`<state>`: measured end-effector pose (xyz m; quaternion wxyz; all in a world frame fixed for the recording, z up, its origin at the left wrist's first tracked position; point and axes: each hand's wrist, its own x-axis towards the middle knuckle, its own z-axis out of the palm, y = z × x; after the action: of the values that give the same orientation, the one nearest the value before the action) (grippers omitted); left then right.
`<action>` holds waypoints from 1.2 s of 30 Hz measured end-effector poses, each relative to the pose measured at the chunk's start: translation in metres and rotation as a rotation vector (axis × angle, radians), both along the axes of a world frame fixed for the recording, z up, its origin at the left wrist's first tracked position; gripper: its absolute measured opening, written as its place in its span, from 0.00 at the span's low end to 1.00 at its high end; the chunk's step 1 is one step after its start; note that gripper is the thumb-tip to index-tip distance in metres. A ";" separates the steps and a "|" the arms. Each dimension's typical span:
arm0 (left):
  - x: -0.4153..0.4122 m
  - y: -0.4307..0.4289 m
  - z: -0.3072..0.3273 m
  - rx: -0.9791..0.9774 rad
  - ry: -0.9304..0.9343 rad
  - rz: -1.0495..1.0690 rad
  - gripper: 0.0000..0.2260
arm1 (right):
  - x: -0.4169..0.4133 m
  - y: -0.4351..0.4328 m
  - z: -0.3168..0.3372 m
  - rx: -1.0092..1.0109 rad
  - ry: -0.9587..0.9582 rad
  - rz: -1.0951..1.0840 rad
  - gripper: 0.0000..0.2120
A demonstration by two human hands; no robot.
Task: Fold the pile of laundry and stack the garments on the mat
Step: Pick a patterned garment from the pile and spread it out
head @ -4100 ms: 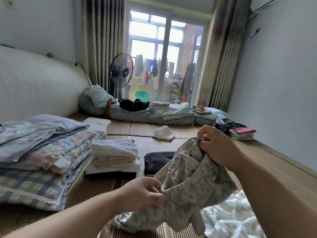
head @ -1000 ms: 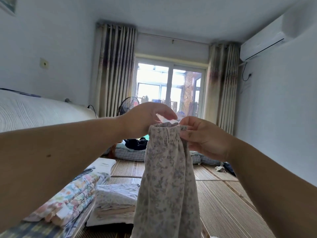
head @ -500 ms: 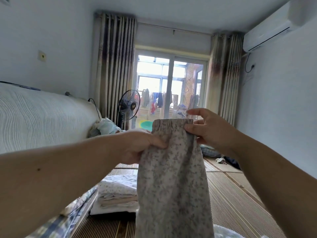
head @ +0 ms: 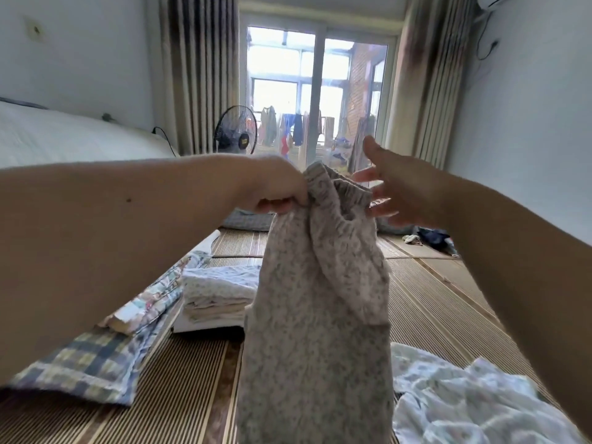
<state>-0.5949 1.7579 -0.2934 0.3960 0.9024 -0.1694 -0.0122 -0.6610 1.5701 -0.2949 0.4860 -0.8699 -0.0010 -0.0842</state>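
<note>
Grey-flowered trousers (head: 317, 315), hanging above the mat (head: 432, 299) from a pinch of the left hand (head: 278, 193) at the waistband; right hand (head: 397, 193) open, fingers spread just beside the band's other side. Close that hand on the band, draw it level, match the legs, then lower flat. Aim for the bare strip between folded stack (head: 217, 293) and loose white garment (head: 464, 402); steer clear of the quilts (head: 105, 347) at left.
</note>
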 end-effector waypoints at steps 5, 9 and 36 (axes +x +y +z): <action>0.012 -0.011 -0.009 0.004 0.048 0.032 0.09 | -0.002 0.001 -0.038 -0.188 -0.186 0.135 0.58; 0.014 -0.013 -0.017 0.014 0.064 0.023 0.09 | 0.003 0.013 -0.064 -0.246 -0.270 0.088 0.63; 0.068 -0.038 -0.013 -0.199 -0.209 -0.108 0.11 | 0.083 -0.032 0.008 -0.822 -0.674 -0.290 0.13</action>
<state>-0.5271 1.7197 -0.3059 0.4625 0.8446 -0.2584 0.0774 -0.5781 1.5385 -0.2867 0.0624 -0.9043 -0.0696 -0.4166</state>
